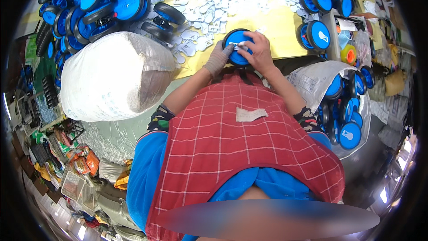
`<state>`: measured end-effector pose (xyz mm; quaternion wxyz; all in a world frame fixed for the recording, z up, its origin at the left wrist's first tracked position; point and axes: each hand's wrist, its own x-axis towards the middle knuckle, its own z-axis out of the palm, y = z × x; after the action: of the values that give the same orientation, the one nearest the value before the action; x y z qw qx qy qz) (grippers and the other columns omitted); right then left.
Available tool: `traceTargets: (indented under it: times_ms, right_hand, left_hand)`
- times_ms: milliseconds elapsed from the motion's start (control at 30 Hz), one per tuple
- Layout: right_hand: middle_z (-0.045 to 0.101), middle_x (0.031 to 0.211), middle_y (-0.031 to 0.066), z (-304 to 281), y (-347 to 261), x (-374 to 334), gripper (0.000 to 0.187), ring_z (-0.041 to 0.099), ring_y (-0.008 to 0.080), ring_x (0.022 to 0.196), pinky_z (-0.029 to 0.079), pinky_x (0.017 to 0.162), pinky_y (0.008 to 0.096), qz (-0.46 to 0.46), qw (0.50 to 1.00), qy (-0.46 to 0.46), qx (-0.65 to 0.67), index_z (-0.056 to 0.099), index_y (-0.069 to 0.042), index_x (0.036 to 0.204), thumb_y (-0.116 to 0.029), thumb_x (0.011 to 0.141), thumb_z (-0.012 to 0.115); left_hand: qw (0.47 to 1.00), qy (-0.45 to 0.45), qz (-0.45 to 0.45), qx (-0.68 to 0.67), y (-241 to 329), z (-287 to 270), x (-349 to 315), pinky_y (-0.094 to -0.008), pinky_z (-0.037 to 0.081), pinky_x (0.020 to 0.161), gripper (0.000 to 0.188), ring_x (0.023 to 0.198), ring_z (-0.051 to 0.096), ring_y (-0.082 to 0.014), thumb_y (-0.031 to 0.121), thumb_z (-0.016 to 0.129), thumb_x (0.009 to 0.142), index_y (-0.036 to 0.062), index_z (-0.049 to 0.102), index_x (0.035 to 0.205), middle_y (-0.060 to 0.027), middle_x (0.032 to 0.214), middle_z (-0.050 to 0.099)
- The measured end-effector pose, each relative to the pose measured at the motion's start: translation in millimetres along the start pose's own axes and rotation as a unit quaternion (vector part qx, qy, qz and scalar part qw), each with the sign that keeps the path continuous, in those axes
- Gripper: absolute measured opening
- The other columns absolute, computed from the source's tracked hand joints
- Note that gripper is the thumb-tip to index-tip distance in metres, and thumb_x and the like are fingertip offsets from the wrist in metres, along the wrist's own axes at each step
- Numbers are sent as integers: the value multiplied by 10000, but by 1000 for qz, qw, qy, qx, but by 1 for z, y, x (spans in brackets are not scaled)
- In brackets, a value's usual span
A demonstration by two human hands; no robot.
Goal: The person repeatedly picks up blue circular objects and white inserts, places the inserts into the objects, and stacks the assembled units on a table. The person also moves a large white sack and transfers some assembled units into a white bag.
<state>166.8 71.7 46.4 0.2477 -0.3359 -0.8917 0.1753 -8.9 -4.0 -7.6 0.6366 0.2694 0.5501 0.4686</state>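
Blue wheel (237, 47) with black tyre sits flat on the yellow table (276, 29), held between both hands. Left hand (218, 58), in a grey glove, cups the wheel's left rim, fingers curled onto it. Right hand (256, 51), bare, rests on top with fingertips pinching a small white piece (240, 44) at the hub. White parts (209, 9) scattered just beyond the hands. White sack (111, 76) left of the left hand; sack of blue wheels (345, 107) right of the right forearm.
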Motion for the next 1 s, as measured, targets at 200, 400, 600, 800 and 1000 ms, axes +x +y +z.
traceTargets:
  times_ms: [200,400,600,800,1000]
  right_hand:
    - [524,1284,251,13,30,43,922,545,403,1158,470,956,431,234,938,-234,102,486,-41,1340,-422,593,869]
    - [672,1100,199,-9,77,28,684,649,305,1008,501,878,363,216,924,-230,217,621,-33,1209,-454,704,809]
    - [709,1004,119,-132,152,-15,367,648,160,912,498,845,291,304,918,-200,155,691,1,1098,-229,819,754]
    - [656,1028,146,-60,141,13,253,623,343,951,515,831,416,82,997,-9,2,670,-53,1073,-145,837,687]
    - [565,1099,140,39,89,13,213,583,372,971,513,833,445,225,960,-135,-94,602,-79,1080,-122,873,618]
  left_hand:
    - [983,60,-10,172,1,-3,3,-328,516,753,526,890,611,-202,377,591,957,-27,489,1278,-159,1049,630]
    - [978,25,68,195,0,-22,26,-343,497,815,532,903,599,-218,359,660,916,-9,497,1263,-159,1037,627]
    - [719,333,102,602,119,-68,22,-487,530,710,592,834,658,-379,463,627,895,154,443,1364,-203,1007,628]
    - [683,305,-98,657,160,-99,42,-483,519,842,636,1045,643,-371,505,594,899,162,435,1410,-208,1119,667]
    - [753,437,143,470,134,-84,6,-446,476,925,410,1048,578,-443,266,657,869,109,534,1227,-240,1161,568]
